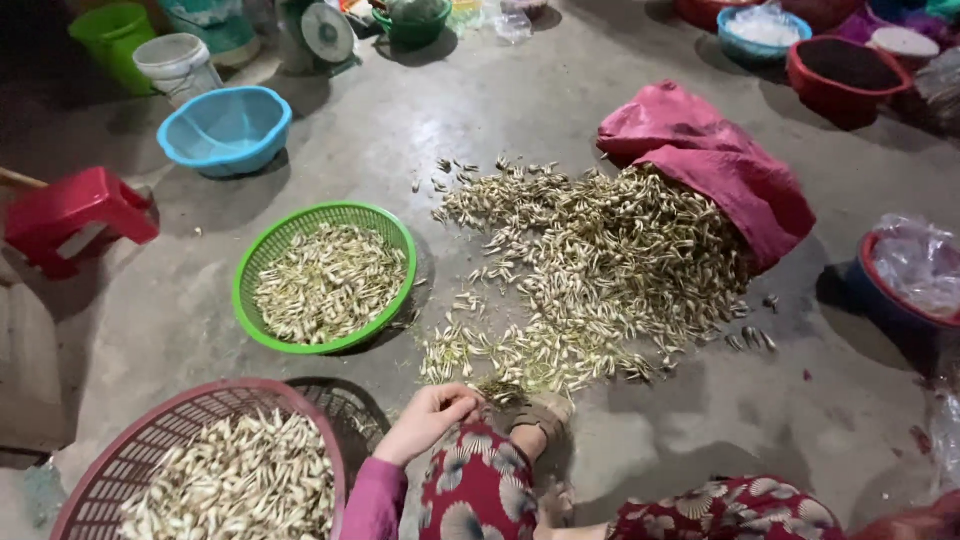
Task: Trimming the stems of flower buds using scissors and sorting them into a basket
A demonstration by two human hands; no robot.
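Left hand (pixel 428 418) reaches to the near edge of the pile (pixel 590 270) of pale buds spread on the concrete floor (pixel 700 420); fingers curled in, tips pinched on or around a few buds at the pile's edge, though whether any are truly gripped I cannot tell. Right hand is not in view. Pile spills from a pink sack (pixel 715 165) lying on its side, mouth open toward the person; how much is left inside is hidden. Green basket (pixel 322 277) sits just left of the pile, partly filled with a loose layer. Pink basket (pixel 205 470) at the bottom left, near the person's knee, holds a fuller heap. Judging by amounts: a fair share is already in the two baskets, but the floor pile looks like the biggest lot, so well under half looks done. Blue basin (pixel 226 128) and red stool (pixel 72 215) stand well apart on the left.
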